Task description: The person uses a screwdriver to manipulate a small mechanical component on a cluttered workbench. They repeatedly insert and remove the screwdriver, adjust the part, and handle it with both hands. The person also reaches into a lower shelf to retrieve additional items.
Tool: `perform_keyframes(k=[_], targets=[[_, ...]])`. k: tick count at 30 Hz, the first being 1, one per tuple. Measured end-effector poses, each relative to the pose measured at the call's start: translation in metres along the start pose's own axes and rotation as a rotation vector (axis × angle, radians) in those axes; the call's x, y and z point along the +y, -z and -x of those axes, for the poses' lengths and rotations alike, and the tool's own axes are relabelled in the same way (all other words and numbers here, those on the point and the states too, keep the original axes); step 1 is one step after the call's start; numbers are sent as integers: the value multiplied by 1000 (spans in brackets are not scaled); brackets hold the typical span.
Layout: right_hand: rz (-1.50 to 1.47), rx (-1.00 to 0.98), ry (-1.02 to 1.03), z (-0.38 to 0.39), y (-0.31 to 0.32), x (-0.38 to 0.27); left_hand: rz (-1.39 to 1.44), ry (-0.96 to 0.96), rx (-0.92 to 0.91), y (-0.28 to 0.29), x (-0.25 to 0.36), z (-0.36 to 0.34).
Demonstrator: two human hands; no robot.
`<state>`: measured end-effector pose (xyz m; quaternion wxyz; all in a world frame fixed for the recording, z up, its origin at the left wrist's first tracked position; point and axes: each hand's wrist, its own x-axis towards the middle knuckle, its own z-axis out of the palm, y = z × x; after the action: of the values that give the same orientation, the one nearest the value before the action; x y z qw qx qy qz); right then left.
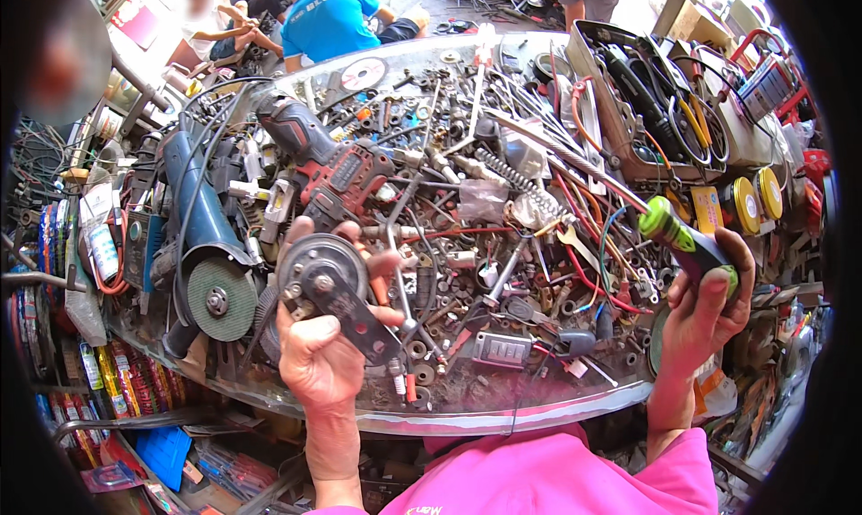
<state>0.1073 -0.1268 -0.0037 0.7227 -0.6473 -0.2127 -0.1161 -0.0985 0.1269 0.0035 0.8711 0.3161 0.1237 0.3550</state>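
My left hand is closed round a black disc-shaped part with a central nut and a flat bracket; it looks like a vehicle horn. The bracket slants down to the right, past my fingers. On the right, my right hand grips the green and black handle of a screwdriver. Its long shaft points up and left over the cluttered table, apart from the horn. Just beyond my left hand lies a red and black cordless power tool. A blue angle grinder with a green disc rests to its left.
Nuts, bolts, springs and wires cover the glass tabletop. A small grey box-shaped module lies near its front edge. At the back right stands an open case of tools. A person in a blue shirt sits beyond the table.
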Motion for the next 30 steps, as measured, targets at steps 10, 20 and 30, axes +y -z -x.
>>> perform_keyframes(k=[10, 20, 30], targets=[[164, -142, 23, 11, -4, -4, 318, 92, -162, 26, 6, -4], [236, -191, 7, 16, -7, 0, 320, 166, -170, 23, 9, -4], [184, -205, 24, 18, -7, 3, 371, 212, -208, 33, 10, -5]])
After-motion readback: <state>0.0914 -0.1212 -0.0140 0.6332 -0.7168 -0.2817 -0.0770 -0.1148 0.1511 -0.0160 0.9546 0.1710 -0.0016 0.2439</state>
